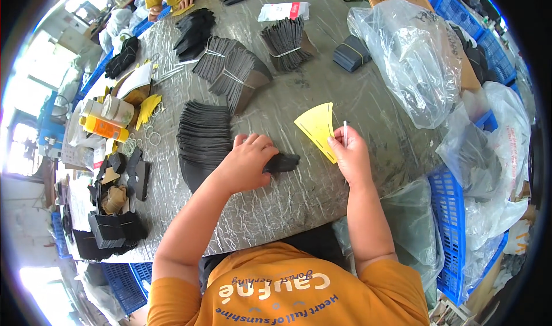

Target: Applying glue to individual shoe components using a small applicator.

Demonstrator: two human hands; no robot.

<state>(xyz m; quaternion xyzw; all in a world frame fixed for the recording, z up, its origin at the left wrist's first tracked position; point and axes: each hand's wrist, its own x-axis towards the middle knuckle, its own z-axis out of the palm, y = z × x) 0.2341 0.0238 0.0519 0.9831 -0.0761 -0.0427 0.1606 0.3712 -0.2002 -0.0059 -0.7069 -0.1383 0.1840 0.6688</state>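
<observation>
My left hand (248,160) is closed, fingers curled over a small bunch of black cut pieces (283,163) that sticks out to its right on the table. Just left of it stands a long row of black cut pieces (202,131), packed on edge. In my right hand (352,156) a yellow fan-shaped template (317,126) with dark slots along its edges is pinched between thumb and fingers. A thin white pen-like stick (345,131) also rises from that hand. The template is held tilted above the tabletop, apart from the black pieces.
Banded bundles of dark pieces (287,43) lie farther back on the table (322,211). Glue bottles (103,128), rubber bands and scraps crowd the left. Clear plastic bags (402,61) and a blue crate (447,228) flank the right. A co-worker's hand (187,2) rests at the far edge.
</observation>
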